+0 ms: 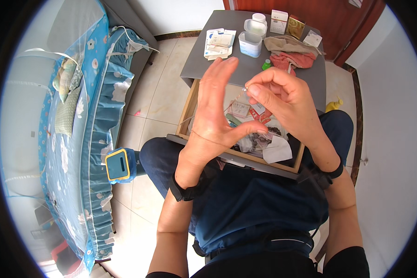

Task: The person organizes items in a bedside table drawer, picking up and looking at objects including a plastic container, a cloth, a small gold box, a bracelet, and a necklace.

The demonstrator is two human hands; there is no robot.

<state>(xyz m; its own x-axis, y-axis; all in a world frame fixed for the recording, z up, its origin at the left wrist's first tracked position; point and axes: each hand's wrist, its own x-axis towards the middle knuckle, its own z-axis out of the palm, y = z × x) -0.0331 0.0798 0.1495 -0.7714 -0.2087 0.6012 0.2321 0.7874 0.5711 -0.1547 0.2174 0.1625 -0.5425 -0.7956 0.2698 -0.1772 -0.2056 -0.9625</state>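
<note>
The thumb and index finger of my right hand [287, 100] pinch the end of a thin cord or fine chain [237, 98], where a small shiny bead or clasp shows. From that pinch it slants down to my left hand [210, 118], and a thin strand crosses the back of that hand near the thumb base. Thumb and fingers of my left hand are spread wide, with nothing gripped between them. Both hands hover above an open wooden drawer [186, 116]. In it are small cards [239, 108], clear plastic bags [247, 143] and a white paper piece [277, 150].
On the grey cabinet top [222, 19] stand an open plastic tub [250, 44], small boxes [279, 21], flattened packaging [219, 43], cloths [293, 57] and a green-capped item [266, 64]. A bin [118, 165] is beside my left knee. A netted bed [76, 146] runs along the left.
</note>
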